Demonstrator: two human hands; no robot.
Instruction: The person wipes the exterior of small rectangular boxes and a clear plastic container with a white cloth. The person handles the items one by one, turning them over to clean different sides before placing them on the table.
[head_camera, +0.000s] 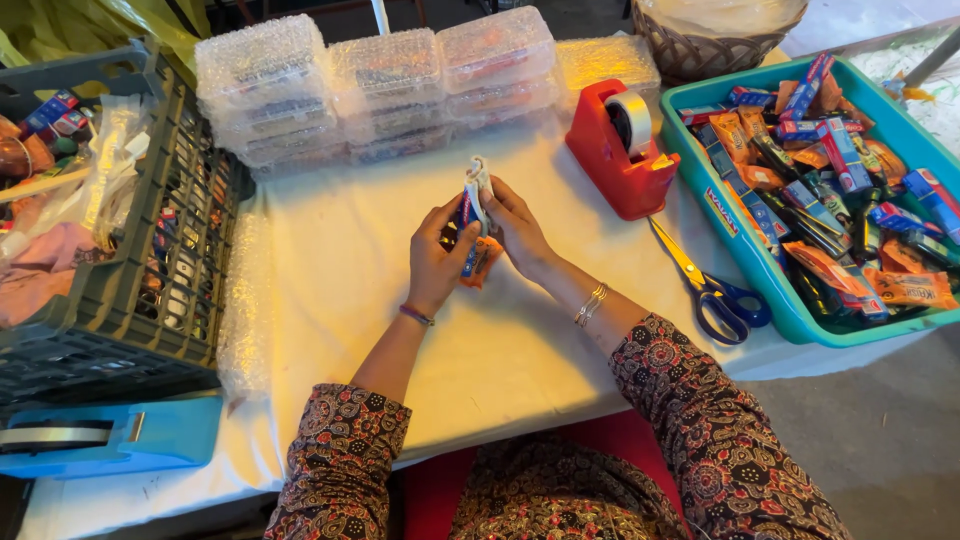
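Two hands are gripping a small bundle of blue and orange sachets (472, 235) mid-tabletop.
Bundle is standing upright; left hand (436, 262) and right hand (518, 228) are clasping opposite sides, equally near.

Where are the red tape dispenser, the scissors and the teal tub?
red tape dispenser (618, 150): head view, on its red body below the roll.
scissors (712, 292): head view, where the blades meet the blue handles.
teal tub (728, 222): head view, on its near left wall.

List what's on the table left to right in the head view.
Grey crate → left hand → bundle of small packets → right hand → red tape dispenser → scissors → teal tray of snack packets.
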